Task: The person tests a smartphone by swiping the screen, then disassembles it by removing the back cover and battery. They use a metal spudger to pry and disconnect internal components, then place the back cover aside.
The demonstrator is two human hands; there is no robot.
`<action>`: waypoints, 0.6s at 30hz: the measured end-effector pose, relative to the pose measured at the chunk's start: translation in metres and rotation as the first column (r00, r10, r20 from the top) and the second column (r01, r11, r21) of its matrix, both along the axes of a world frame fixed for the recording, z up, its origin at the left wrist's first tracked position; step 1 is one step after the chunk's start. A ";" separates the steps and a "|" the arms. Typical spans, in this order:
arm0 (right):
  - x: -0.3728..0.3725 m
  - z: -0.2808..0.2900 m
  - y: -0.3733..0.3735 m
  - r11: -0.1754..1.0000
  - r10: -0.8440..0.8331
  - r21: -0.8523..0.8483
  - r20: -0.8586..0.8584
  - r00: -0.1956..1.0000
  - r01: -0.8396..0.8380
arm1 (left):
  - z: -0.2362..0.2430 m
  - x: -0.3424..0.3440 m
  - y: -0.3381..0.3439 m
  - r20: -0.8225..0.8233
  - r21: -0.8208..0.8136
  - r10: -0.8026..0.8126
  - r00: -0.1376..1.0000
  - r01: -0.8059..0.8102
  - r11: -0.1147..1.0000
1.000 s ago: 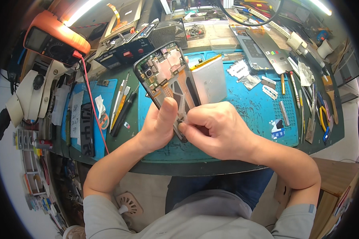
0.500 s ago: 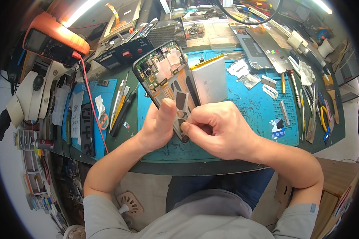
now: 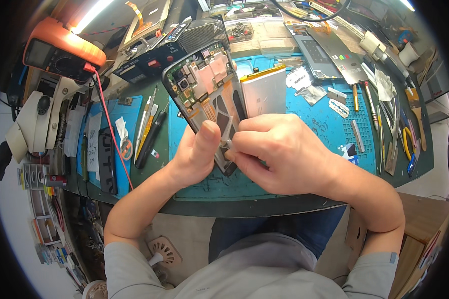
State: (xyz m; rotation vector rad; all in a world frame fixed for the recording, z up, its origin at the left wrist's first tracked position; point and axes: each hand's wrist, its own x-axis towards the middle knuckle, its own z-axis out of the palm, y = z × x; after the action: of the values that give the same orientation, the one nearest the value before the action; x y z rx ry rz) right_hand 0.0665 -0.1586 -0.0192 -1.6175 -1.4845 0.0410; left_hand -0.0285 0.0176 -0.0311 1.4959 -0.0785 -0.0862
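Observation:
My left hand holds an opened smartphone, tilted, its thumb over the lower inside of the frame. The phone's circuit board and camera show at the top; below is a bare bay with dark patches and an orange flex cable. My right hand is closed in a pinch at the phone's lower right, on a thin greyish strip that runs up into the bay. Its fingers partly hide the strip. Just right of the phone is a flat silver-grey battery with a yellow top edge.
A blue work mat covers the bench. Razor blades, tweezers and pliers lie at the right; a black-handled screwdriver and a pink lead from an orange multimeter at the left. Laptop-like panels lie behind.
My right hand has shifted slightly up, and more of the greyish strip shows between its fingertips and the bay. The phone has moved slightly up and left in view.

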 end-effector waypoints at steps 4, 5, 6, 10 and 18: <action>0.003 0.006 -0.002 0.998 -0.013 -0.056 0.207 0.978 0.025 | 0.001 0.002 -0.001 0.020 -0.001 0.030 0.999 -0.030 1.000; 0.004 0.006 -0.002 0.998 -0.012 -0.052 0.237 0.971 0.025 | 0.002 0.003 -0.003 0.035 0.002 0.041 0.999 -0.041 0.999; 0.004 0.007 -0.003 0.999 -0.011 -0.049 0.267 0.964 0.025 | 0.001 0.002 -0.004 0.043 0.003 0.051 0.998 -0.051 0.999; 0.007 0.009 -0.003 1.000 0.003 -0.028 0.306 0.952 0.006 | -0.006 -0.001 -0.002 0.062 0.006 0.080 0.995 -0.080 0.997; 0.005 -0.001 -0.010 0.994 -0.061 -0.088 0.079 0.995 0.068 | -0.003 -0.001 0.003 -0.050 -0.049 0.061 0.997 -0.064 0.997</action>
State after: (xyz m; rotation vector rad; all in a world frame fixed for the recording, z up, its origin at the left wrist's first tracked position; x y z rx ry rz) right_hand 0.0715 -0.1691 -0.0200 -1.7567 -1.5057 0.0105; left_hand -0.0294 0.0209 -0.0339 1.4441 0.0052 -0.0698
